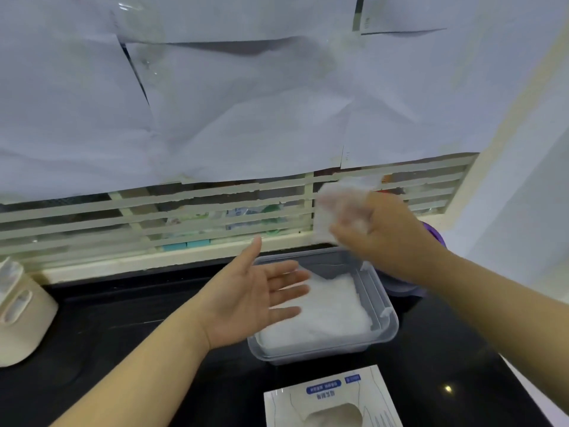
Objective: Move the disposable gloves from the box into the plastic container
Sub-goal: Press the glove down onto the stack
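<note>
Hanging above the far corner of the clear rectangular plastic container [390,319], a translucent wad of disposable gloves [334,208] is clutched by the right hand [388,240]; the left hand [246,300] is held flat, empty.

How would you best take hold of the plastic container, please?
Pinch the plastic container by its out-turned rim along the near edge, from the front; that lip juts clear, while the left hand covers the left side and gloves fill the inside.
</note>
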`<state>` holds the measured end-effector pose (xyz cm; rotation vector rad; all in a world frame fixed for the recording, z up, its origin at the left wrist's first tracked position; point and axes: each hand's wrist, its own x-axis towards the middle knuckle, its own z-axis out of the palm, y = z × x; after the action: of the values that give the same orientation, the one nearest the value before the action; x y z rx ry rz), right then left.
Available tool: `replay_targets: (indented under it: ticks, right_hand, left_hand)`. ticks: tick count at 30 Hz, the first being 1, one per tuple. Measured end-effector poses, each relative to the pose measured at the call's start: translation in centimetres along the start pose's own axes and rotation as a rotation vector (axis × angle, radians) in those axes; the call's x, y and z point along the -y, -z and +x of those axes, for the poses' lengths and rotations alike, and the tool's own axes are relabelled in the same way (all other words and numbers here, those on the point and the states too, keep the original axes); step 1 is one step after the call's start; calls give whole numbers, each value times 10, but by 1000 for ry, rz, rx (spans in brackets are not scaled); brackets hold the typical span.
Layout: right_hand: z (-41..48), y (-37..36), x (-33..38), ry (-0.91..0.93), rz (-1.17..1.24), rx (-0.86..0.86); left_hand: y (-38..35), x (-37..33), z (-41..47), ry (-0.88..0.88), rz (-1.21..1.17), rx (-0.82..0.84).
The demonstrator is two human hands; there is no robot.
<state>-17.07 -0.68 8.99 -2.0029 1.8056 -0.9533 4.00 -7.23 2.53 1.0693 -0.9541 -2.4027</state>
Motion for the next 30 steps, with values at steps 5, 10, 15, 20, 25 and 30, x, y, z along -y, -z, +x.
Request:
replay_targets:
  ticks: [5,10,15,20,25,30]
  right_hand:
    - [-18,-33,0,645,-567,349]
    - [-27,-54,-41,603,-597,392]
    - [-23,-71,-69,483,-568,415]
    - [-24,-87,-100,412,-542,509]
    - [-25,-94,-113,371,-533,605]
    - [-20,-99,-112,273,-643,762]
  left_hand:
    - [-6,14,17,-59,-273,341]
    - [4,17,38,-61,-360,372]
    - [18,18,54,-115,-295,155]
    - [31,13,44,-287,-233,-305]
    - [9,-11,18,-932,859,-530]
    - [-18,4,71,-345,1942,76]
